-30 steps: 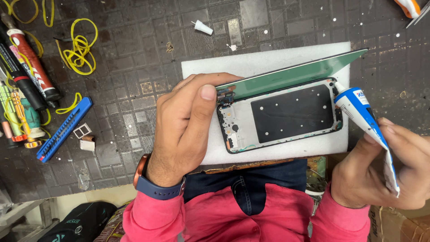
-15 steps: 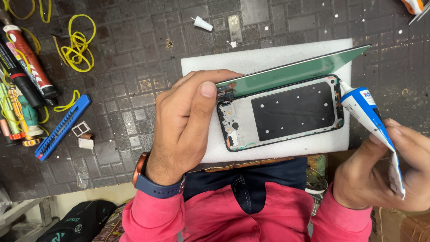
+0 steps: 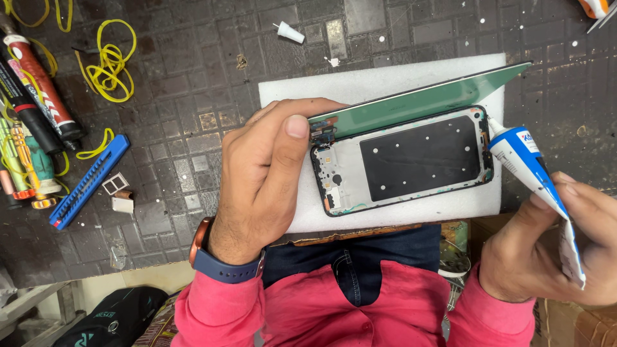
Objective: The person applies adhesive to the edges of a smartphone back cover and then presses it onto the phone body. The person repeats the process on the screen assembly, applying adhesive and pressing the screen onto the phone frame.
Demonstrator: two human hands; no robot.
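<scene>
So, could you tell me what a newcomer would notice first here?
The opened phone frame on a white foam pad at centre, its green-backed screen hinged up. The left hand steadies its left end; the right hand aims a blue-and-white glue tube at its right edge.
</scene>
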